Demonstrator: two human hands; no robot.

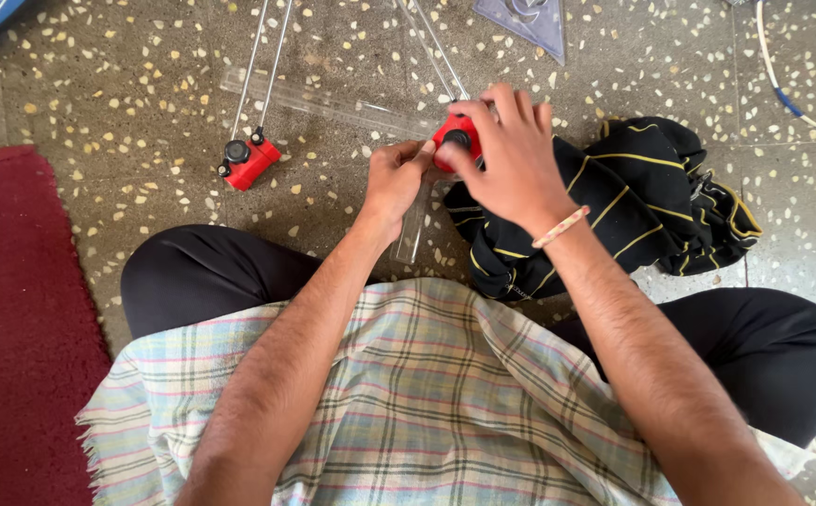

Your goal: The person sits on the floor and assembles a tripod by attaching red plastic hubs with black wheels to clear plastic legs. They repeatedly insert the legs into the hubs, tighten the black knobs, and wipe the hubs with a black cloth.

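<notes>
the person sits cross-legged on a speckled terrazzo floor (145, 84), a pale checked cotton cloth (408, 403) spread over the lap. both hands meet over a small red plastic block with a black round knob (455, 141), which sits on the floor just ahead of the knees and has two thin metal rods (431, 42) running away from it. the right hand (511, 155) covers the block from above, fingers curled close around it and the thumb near the knob; a pale beaded band circles that wrist. the left hand (396, 178) comes in from the other side, fingers bunched narrow, its fingertips pressed against the block's edge.

a clear plastic strip (323, 101) lies flat on the floor, reaching to the block, and another clear strip (414, 225) lies under the left hand. a second red plastic block with black knobs (248, 159) rests well apart to the left, with its own pair of metal rods (262, 66). a crumpled black cloth with yellow stripes (651, 197) lies just beside the right hand. a dark red mat (14, 319) lies at the left, a clear triangular set square (530, 23) at the top edge, and a white cable (783, 84) at the upper right.
</notes>
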